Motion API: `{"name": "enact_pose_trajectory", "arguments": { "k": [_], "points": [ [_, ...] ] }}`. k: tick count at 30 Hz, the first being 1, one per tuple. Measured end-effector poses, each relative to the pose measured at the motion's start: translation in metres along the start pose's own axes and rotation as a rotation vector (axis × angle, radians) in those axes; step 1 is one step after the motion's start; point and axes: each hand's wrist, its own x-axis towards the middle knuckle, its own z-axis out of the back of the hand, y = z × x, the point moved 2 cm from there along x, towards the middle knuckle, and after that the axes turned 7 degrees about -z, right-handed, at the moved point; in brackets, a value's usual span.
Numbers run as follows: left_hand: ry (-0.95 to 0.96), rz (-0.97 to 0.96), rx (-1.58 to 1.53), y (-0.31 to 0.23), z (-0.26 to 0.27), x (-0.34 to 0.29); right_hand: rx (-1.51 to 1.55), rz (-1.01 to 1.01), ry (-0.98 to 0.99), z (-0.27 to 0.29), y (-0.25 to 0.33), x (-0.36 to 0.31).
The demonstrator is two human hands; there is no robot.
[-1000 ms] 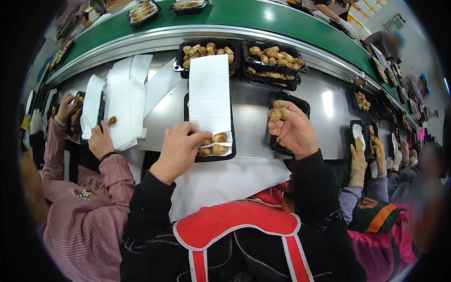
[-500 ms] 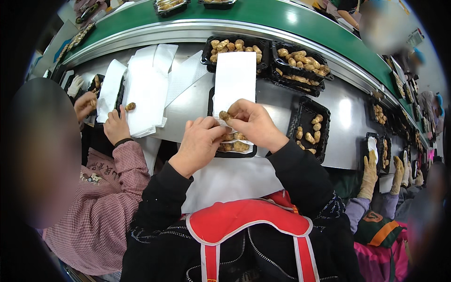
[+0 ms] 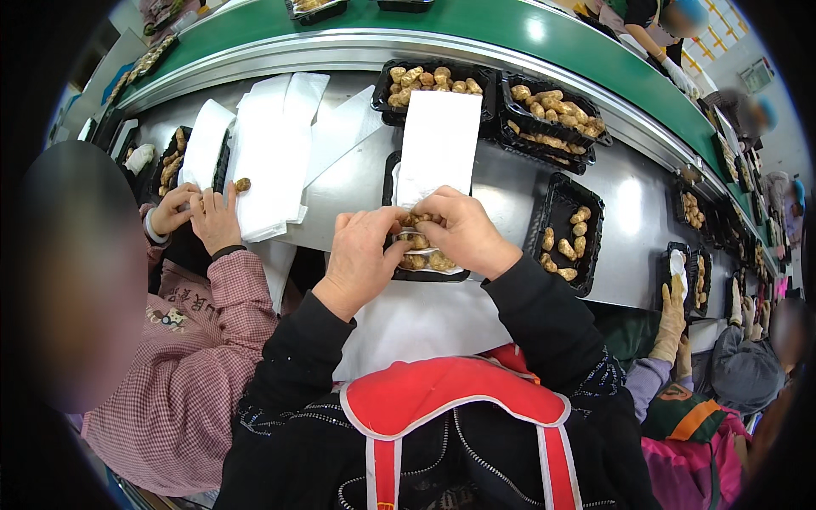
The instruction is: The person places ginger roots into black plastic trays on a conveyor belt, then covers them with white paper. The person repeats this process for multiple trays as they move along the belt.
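In front of me lies a black plastic tray (image 3: 397, 274) with small brown knobbly tubers (image 3: 440, 261) in rows, folds of white paper running between the rows. My left hand (image 3: 361, 259) curls over the tray's left side, fingertips against the tubers of the upper row. From the right, my right hand (image 3: 467, 234) pinches at that same row, its thumb and fingertips meeting near the left fingers. The tubers under the fingertips are partly hidden. A white paper sheet (image 3: 440, 140) extends from this row over the far end of the tray.
Filled tuber trays (image 3: 552, 113) stand stacked beyond, before a green conveyor belt (image 3: 476, 21). To the right is a partly filled tray (image 3: 557, 211). White paper sheets (image 3: 272, 153) lie left, beside a co-worker's hands (image 3: 212, 223). Gloved hands (image 3: 669, 323) of another person work at right.
My right hand has lowered the tuber it held above the paper into the upper row. My left fingers have moved onto that row too. The co-worker's hands at left have come together.
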Motion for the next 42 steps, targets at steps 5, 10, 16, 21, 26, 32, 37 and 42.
{"name": "enact_pose_trajectory", "arguments": {
  "k": [5,10,16,21,26,32,37,42],
  "points": [
    [0.008,-0.048,0.054,0.000,0.000,0.000,-0.032,0.017,0.030,0.005,0.005,-0.001],
    [0.020,-0.048,0.068,0.001,-0.001,-0.001,-0.015,-0.036,0.005,0.008,0.005,-0.004],
    [0.011,-0.046,0.052,-0.003,0.003,0.001,-0.022,-0.001,-0.003,0.005,0.003,-0.004],
    [0.016,-0.141,0.044,-0.005,-0.001,0.006,-0.030,0.009,-0.022,0.007,0.003,-0.007],
    [0.035,-0.134,0.026,-0.005,0.000,0.008,0.029,0.065,-0.222,0.030,0.010,-0.021],
    [0.048,-0.114,0.006,-0.005,0.002,0.007,-0.183,-0.270,-0.481,0.134,-0.030,-0.075],
    [0.059,-0.101,-0.003,-0.002,-0.001,0.007,-0.512,-0.334,-0.307,0.133,-0.052,-0.104],
    [0.062,-0.114,-0.002,-0.003,0.000,0.008,-0.689,-0.302,-0.196,0.121,-0.056,-0.096]
  ]
}}
